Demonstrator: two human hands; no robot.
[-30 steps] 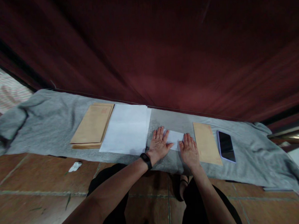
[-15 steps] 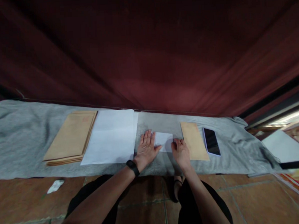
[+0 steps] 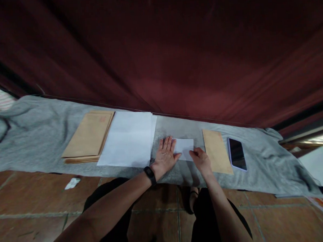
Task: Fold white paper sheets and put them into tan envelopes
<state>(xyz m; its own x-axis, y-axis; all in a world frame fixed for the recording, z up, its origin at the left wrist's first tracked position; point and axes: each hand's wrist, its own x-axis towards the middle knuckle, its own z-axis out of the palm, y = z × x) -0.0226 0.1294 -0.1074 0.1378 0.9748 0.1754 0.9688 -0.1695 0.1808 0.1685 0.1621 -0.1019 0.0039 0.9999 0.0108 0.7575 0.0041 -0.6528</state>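
Note:
A small folded sheet of white paper (image 3: 183, 146) lies on the grey cloth between my two hands. My left hand (image 3: 165, 155) rests flat over its left side, fingers spread and pointing away from me, with a black band on the wrist. At the right edge, my right hand (image 3: 201, 160) has its fingers curled and its thumb over the paper, pinching that edge. Just right of this hand lies a single brown envelope (image 3: 217, 151). To the left of my left hand is a stack of larger white sheets (image 3: 128, 139).
A pile of brown envelopes (image 3: 89, 135) lies at the left of the grey cloth (image 3: 43, 134). A phone (image 3: 237, 154) lies right of the single envelope. A dark red curtain-like surface (image 3: 158, 63) rises behind. Crumpled white paper (image 3: 72, 183) is on the tiled floor.
The view has shifted and tilted, so things sit further right in the picture. Both hands stay at the folded paper; my right thumb now shows over its right edge.

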